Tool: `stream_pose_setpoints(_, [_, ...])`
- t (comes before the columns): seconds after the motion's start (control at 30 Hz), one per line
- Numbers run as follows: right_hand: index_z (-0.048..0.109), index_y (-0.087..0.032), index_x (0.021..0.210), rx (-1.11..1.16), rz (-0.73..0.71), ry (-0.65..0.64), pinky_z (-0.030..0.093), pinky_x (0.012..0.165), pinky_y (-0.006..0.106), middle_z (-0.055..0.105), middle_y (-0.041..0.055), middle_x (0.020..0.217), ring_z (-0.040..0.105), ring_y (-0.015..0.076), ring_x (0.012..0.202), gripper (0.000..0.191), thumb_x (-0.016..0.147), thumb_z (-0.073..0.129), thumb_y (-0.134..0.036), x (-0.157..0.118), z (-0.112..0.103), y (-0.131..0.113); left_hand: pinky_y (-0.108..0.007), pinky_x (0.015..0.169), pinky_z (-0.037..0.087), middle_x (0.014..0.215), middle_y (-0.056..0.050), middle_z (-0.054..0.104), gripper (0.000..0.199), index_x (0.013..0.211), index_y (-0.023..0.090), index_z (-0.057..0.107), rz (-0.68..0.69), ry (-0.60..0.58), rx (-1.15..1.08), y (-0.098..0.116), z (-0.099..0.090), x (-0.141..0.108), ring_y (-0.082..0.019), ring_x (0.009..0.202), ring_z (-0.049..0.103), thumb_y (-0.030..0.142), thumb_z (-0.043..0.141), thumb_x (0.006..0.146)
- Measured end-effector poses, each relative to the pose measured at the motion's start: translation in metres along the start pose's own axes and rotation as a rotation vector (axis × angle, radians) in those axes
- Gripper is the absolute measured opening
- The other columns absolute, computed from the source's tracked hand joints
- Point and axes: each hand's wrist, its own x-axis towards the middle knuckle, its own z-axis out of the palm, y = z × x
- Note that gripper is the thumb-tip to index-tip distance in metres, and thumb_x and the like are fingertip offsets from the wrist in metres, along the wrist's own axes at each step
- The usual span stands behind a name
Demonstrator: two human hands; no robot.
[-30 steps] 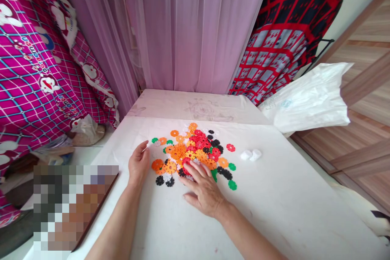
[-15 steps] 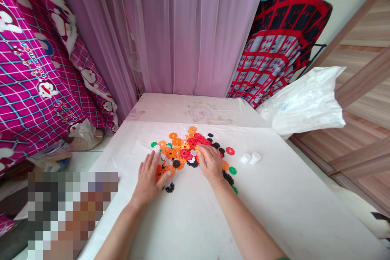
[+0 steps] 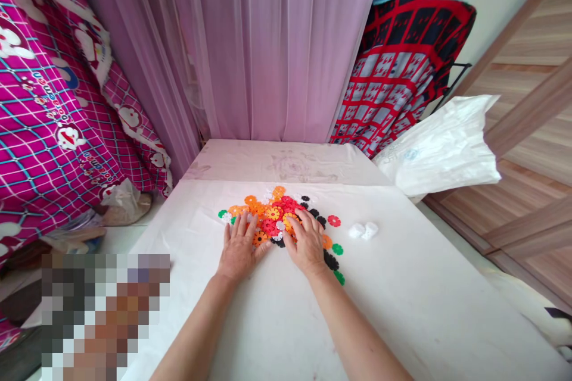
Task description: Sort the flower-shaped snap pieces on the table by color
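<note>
A loose heap of notched, flower-shaped plastic discs in orange, red, yellow, black, green and white lies on the white-covered table. On the near left side of the heap, my left hand rests with its fingers spread, covering some of the discs. My right hand is on the right side of the heap, its fingers apart and the fingertips touching red and yellow discs. Neither hand grips a disc that I can see. A few black and green discs lie just right of my right wrist.
Two small white crumpled lumps sit right of the heap. A white bag leans at the table's right far edge. Purple curtains hang behind, and a pink patterned cloth hangs at left. Wooden doors stand at right.
My left hand has moved right, over the lower left of the heap, pushing discs inward. My right hand has spread its fingers from a bunched pose. The view has shifted slightly.
</note>
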Motion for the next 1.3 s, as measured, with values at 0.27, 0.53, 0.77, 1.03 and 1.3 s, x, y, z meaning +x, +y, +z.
stream_pose_setpoints(0.27, [0.068, -0.026, 0.109, 0.001, -0.005, -0.139, 0.029, 0.108, 0.055, 0.05, 0.011, 0.142, 0.032, 0.0331, 0.138, 0.025, 0.086, 0.06, -0.034, 0.009, 0.014, 0.004, -0.041, 0.112, 0.038, 0.143, -0.012, 0.052, 0.047, 0.129, 0.023, 0.056, -0.416, 0.434, -0.42, -0.065, -0.019, -0.021, -0.024, 0.133, 0.048, 0.047, 0.045, 0.091])
stream_pose_setpoints(0.53, [0.069, -0.024, 0.102, 0.029, 0.038, -0.143, 0.03, 0.107, 0.057, 0.053, 0.0111, 0.138, 0.032, 0.0352, 0.138, 0.025, 0.085, 0.063, -0.04, 0.006, 0.015, 0.008, -0.045, 0.108, 0.042, 0.134, -0.011, 0.061, 0.04, 0.12, 0.02, 0.063, -0.352, 0.314, -0.226, -0.072, -0.022, 0.005, -0.027, 0.124, 0.056, 0.031, 0.047, 0.086])
stream_pose_setpoints(0.77, [0.07, -0.024, 0.093, 0.041, 0.052, -0.116, 0.029, 0.108, 0.056, 0.059, 0.0085, 0.132, 0.038, 0.0334, 0.135, 0.016, 0.085, 0.064, -0.036, 0.01, 0.015, 0.01, -0.046, 0.104, 0.043, 0.132, -0.011, 0.062, 0.041, 0.12, 0.02, 0.064, -0.287, 0.253, -0.102, -0.071, -0.024, 0.006, -0.028, 0.118, 0.059, 0.034, 0.044, 0.087])
stream_pose_setpoints(1.03, [0.068, -0.025, 0.092, 0.101, -0.095, -0.053, 0.026, 0.112, 0.053, 0.06, 0.0058, 0.133, 0.038, 0.0311, 0.135, 0.014, 0.082, 0.064, -0.035, -0.02, -0.012, -0.012, -0.049, 0.106, 0.039, 0.133, -0.01, 0.062, 0.041, 0.121, 0.022, 0.063, -0.295, 0.221, -0.094, -0.07, -0.024, 0.007, -0.029, 0.121, 0.058, 0.034, 0.044, 0.087])
stream_pose_setpoints(1.3, [0.07, -0.026, 0.093, 0.081, -0.053, -0.108, 0.025, 0.112, 0.055, 0.056, 0.0066, 0.136, 0.035, 0.0329, 0.136, 0.018, 0.08, 0.068, -0.038, -0.028, -0.015, -0.019, -0.048, 0.107, 0.038, 0.133, -0.009, 0.062, 0.04, 0.121, 0.023, 0.063, -0.3, 0.227, -0.102, -0.07, -0.023, 0.006, -0.027, 0.121, 0.058, 0.034, 0.045, 0.087])
